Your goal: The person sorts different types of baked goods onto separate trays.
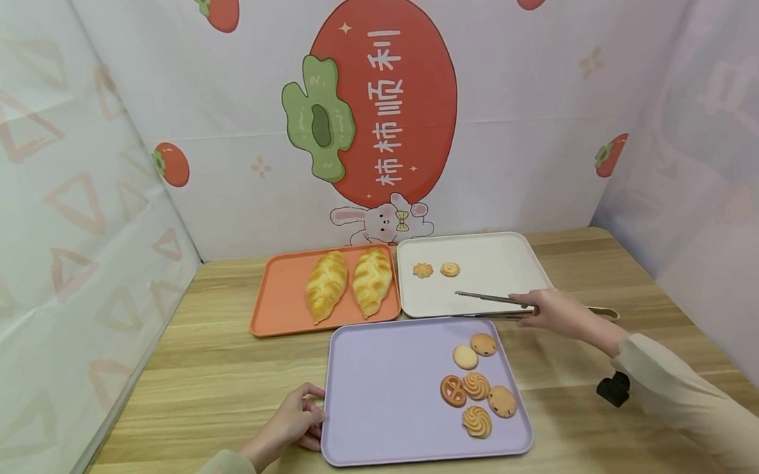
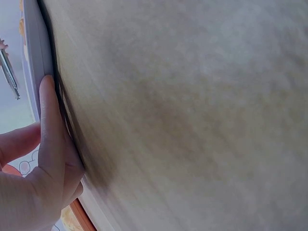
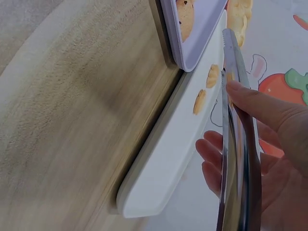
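My right hand (image 1: 559,312) holds metal tongs (image 1: 491,299) with the arms spread apart, over the front part of the white tray (image 1: 493,250). In the right wrist view the thumb lies along one arm of the tongs (image 3: 235,53), with nothing between the tips. Behind the tips, a shell-shaped cookie (image 1: 422,270) and a round scalloped cookie (image 1: 450,269) lie on the white tray. My left hand (image 1: 293,418) holds the left rim of the purple tray (image 1: 385,390); thumb and finger touch its edge in the left wrist view.
Several cookies lie at the purple tray's right side, including a pretzel cookie (image 1: 452,391) and a swirl cookie (image 1: 476,422). Two braided breads, one on the left (image 1: 327,286) and one on the right (image 1: 373,282), lie on the orange tray (image 1: 281,293). A printed cloth (image 1: 507,121) hangs behind the table.
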